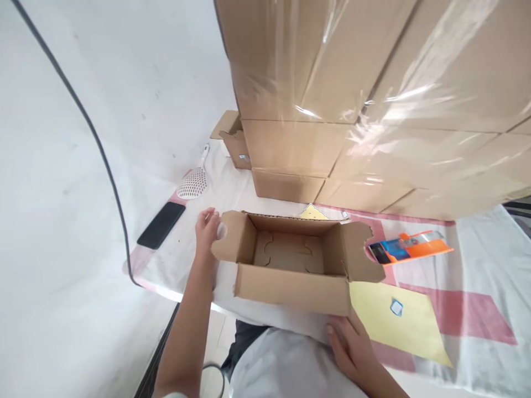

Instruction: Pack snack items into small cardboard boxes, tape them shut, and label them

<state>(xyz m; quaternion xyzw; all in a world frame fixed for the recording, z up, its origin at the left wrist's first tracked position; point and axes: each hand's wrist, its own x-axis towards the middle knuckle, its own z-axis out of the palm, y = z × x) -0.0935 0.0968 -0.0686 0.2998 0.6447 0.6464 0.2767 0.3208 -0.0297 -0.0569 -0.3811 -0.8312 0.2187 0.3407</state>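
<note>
An open cardboard box (290,284) lies in front of me with its flaps spread and its inside bare. My left hand (206,232) is at the box's left side flap, fingers curled. A pale round patch shows between that hand and the flap; I cannot tell whether it is a held thing or the cloth behind. By the lower right corner of the box is my right hand (348,345), thumb apart from the fingers. Its fingertips are close to the box's front flap, partly hidden, and no held thing shows.
Plastic-wrapped cartons (294,146) stack high at the back. A smaller open box (238,149), white slotted strainer (194,183) and black phone (161,225) lie left. On the right are an orange-and-blue package (410,247) and a yellow sheet (398,326). A dark cable (97,138) hangs left.
</note>
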